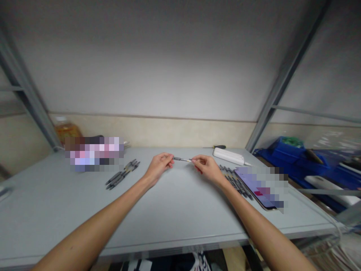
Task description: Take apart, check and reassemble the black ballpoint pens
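Both bare forearms reached out over the pale grey bench (175, 210), nearly level, and converged toward the middle of its far edge. Between them a slim grey pen piece (182, 159) with a silvery, thinner end hung level just above the bench top, pinched at either end. The left hand (160, 165) had its grip closed on the darker end, fingers curled under and thumb on top. The right hand (207, 168) had its grip clamped on the thin pale end, wrist bent slightly down. Holding it by both ends seemingly kept so small a piece steady and in line.

A loose cluster of dark pens (123, 174) lay toward the far left of the bench, within easy reach of the left hand. A second row of dark pens (236, 181) lay beside the right wrist, next to a blurred flat device (261, 186) at the right edge. A white oblong box (228, 155) and a black-and-yellow screwdriver (218, 146) sat near the far right corner.
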The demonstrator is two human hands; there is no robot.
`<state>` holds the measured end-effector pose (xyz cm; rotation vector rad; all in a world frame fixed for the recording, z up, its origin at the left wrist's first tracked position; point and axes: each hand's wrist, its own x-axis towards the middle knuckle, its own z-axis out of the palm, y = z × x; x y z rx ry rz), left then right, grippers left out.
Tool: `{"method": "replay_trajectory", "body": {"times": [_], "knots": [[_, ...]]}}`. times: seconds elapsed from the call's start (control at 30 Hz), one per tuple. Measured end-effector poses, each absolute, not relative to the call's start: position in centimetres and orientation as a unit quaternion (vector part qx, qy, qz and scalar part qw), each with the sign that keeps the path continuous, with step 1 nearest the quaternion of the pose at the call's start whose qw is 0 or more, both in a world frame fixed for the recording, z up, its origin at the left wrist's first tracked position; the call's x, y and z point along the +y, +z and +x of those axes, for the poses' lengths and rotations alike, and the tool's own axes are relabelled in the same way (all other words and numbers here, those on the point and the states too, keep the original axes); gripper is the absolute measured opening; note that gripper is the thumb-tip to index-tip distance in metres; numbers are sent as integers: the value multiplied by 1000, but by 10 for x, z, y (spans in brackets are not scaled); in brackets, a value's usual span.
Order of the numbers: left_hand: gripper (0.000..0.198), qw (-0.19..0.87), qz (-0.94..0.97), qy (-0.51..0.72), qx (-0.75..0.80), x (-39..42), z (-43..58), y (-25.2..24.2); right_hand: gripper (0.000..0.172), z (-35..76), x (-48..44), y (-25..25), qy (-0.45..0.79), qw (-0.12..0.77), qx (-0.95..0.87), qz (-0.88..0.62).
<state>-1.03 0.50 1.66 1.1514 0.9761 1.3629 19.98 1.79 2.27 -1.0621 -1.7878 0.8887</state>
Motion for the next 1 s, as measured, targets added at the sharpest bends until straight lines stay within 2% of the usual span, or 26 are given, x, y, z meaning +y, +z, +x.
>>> {"method": "replay_trajectory", "body": {"times": [0.2,0.4,0.77,1.0], "knots": [[31,431,577,545,429,7,-13,14,32,201,17,30,397,478,-659,-424],[43,371,597,524,481,7,-14,15,31,201,18,27,400,491,-663,-400],[45,443,528,553,468,10,-15,16,27,205,19,31,391,516,-651,-396],[39,421,492,592,480,17,-21,16,29,212,22,33,409,573,-585,-402]]}}
